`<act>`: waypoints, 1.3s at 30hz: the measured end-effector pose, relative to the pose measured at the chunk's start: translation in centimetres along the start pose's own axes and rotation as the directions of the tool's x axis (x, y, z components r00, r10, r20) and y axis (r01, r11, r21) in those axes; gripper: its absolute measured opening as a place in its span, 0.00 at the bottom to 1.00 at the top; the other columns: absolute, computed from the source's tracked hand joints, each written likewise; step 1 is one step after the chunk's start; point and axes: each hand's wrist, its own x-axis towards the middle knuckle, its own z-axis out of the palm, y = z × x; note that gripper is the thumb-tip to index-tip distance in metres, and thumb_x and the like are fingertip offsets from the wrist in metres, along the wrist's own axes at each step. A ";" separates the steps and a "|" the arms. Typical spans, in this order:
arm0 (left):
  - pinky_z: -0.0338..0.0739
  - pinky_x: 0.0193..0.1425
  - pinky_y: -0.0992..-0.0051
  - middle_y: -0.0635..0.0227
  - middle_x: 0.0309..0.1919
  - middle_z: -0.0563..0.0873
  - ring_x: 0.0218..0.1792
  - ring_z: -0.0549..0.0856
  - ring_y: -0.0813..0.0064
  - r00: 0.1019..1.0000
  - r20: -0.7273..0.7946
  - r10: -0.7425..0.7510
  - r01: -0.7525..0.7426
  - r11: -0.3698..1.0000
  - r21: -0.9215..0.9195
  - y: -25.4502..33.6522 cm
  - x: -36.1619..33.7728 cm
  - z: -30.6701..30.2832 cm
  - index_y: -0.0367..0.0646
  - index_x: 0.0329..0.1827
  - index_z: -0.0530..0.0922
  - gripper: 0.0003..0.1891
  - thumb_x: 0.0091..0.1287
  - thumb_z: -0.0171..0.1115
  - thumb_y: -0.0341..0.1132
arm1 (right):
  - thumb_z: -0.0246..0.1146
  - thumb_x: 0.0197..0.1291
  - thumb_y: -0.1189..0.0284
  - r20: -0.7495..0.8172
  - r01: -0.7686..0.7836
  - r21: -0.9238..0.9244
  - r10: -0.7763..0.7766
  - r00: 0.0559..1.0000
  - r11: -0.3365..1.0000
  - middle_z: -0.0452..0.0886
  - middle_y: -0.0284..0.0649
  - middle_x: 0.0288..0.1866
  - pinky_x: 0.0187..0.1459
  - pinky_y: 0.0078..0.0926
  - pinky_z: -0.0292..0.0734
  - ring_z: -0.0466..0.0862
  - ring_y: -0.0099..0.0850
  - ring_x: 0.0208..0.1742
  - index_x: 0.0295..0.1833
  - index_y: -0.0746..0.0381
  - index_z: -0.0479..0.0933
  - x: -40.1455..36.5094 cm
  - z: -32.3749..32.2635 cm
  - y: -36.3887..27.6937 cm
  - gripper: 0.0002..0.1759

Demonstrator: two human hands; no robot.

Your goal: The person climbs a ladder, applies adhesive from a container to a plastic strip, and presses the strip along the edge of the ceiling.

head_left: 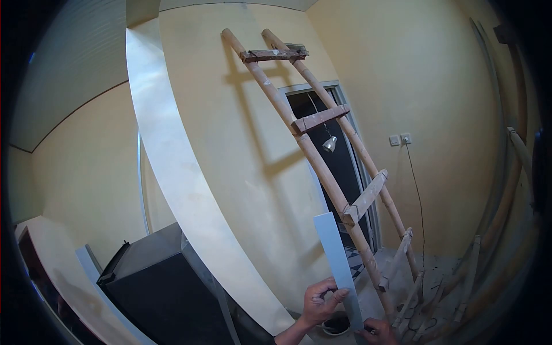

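A flat, narrow light blue-grey strip (336, 253) stands nearly upright in front of me, its top leaning left. My left hand (322, 302) is closed on the strip's left edge, thumb against its face. At the bottom of the view, my right hand (376, 332) has curled fingers at the strip's lower right edge; part of this hand is cut off by the frame. Behind the strip, low down, a round container (335, 325) with a dark inside shows between the hands.
A bamboo ladder (322, 158) with wooden rungs leans just beyond the strip, a lamp (329, 144) hanging by it. Left stand a pale column (172, 138) and a large black appliance-like box (167, 287). Poles (512, 190) crowd the right; a cord (415, 184) runs down from a wall socket (406, 138).
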 end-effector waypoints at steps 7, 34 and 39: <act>0.81 0.44 0.74 0.64 0.41 0.89 0.38 0.85 0.80 0.980 0.157 -0.126 0.088 0.970 0.227 -3.5 -4.1 2.2 0.33 0.48 0.86 0.08 0.75 0.68 0.30 | 0.68 0.69 0.72 -0.065 -0.007 0.283 0.026 0.998 0.959 0.72 0.39 0.29 0.35 0.31 0.71 0.72 0.24 0.33 0.36 0.69 0.73 1.6 -2.1 -6.6 0.14; 0.81 0.60 0.59 0.58 0.51 0.91 0.54 0.89 0.60 0.700 0.574 -0.425 0.314 0.905 0.286 -21.0 -22.2 9.3 0.42 0.56 0.85 0.10 0.77 0.61 0.33 | 0.58 0.80 0.60 -0.561 0.344 0.270 -0.143 0.816 0.899 0.77 0.35 0.29 0.29 0.21 0.70 0.77 0.22 0.27 0.50 0.65 0.78 21.6 -16.2 -14.6 0.17; 0.84 0.41 0.61 0.54 0.33 0.88 0.34 0.90 0.55 0.904 0.343 -0.255 0.259 0.965 0.035 -16.0 -9.6 10.7 0.38 0.53 0.85 0.09 0.77 0.60 0.31 | 0.57 0.80 0.64 -0.444 0.176 0.201 -0.071 0.893 0.964 0.76 0.35 0.28 0.32 0.22 0.71 0.76 0.23 0.29 0.58 0.69 0.76 23.8 -15.0 -12.2 0.17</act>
